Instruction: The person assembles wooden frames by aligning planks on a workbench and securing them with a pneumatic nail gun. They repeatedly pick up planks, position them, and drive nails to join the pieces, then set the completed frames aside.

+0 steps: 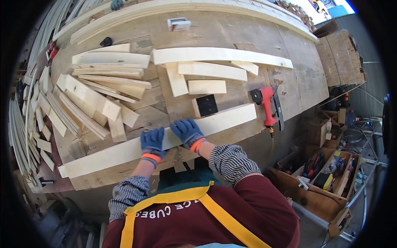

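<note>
"Along the near edge of the tabletop (pixel 215 31), what comes first?"

"One long board (pixel 231 120), lying lengthwise; the left hand (pixel 152 141) and the right hand (pixel 187 131), both gloved, sit close together near its middle, presumably to steady it; their fingers lie over it; I cannot tell whether either grip pinches the edge, as the undersides are hidden."

"And just beyond?"

"A block (pixel 197 108) with a black face, beside the board's far edge; whether they touch, I cannot tell; near the board's right end lies a red nailer (pixel 266 103), handle turned toward the person, which seems handy for the right side; its hose (pixel 272 144) drops over the near edge, perhaps to stay out of the way."

"Why the heaps farther off?"

"Strips (pixel 91 96) lie fanned at the left, likely so that single ones lift off easily; at the centre, a long strip (pixel 223 54) overlaps shorter pieces (pixel 213 71)."

"Farthest?"

"A small box (pixel 178 24); then planks (pixel 186 6) along the far side, where their length probably hinders least."
</note>
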### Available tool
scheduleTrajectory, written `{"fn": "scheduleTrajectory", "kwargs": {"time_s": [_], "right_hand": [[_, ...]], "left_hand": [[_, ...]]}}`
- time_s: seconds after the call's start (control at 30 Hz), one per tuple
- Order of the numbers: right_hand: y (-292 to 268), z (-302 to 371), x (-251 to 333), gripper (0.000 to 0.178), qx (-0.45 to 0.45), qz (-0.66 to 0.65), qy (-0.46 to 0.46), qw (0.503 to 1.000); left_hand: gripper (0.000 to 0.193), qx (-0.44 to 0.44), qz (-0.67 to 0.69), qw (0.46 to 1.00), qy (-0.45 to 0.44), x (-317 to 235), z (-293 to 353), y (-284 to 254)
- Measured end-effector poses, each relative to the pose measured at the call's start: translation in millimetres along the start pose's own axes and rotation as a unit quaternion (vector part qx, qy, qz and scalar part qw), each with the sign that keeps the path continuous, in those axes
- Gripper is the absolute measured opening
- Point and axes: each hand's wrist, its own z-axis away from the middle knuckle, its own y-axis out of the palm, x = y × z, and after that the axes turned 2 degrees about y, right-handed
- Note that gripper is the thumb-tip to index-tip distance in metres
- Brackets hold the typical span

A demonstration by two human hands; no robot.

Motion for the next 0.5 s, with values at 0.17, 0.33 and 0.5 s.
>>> {"fn": "scheduleTrajectory", "kwargs": {"time_s": [0.17,0.33,0.5], "right_hand": [[-17,-4,-5,0.091,0.096,-0.144,-0.013,0.985],[-51,51,-50,0.090,-0.035,-0.256,-0.020,0.966],[-74,132,-181,0.088,0.044,-0.114,0.084,0.989]], "left_hand": [[0.095,-0.134,-0.019,0.991,0.004,18,-1,44],[0.087,-0.132,-0.051,0.990,-0.005,18,5,31],[0.082,-0.120,-0.062,0.991,-0.002,15,4,23]]}}
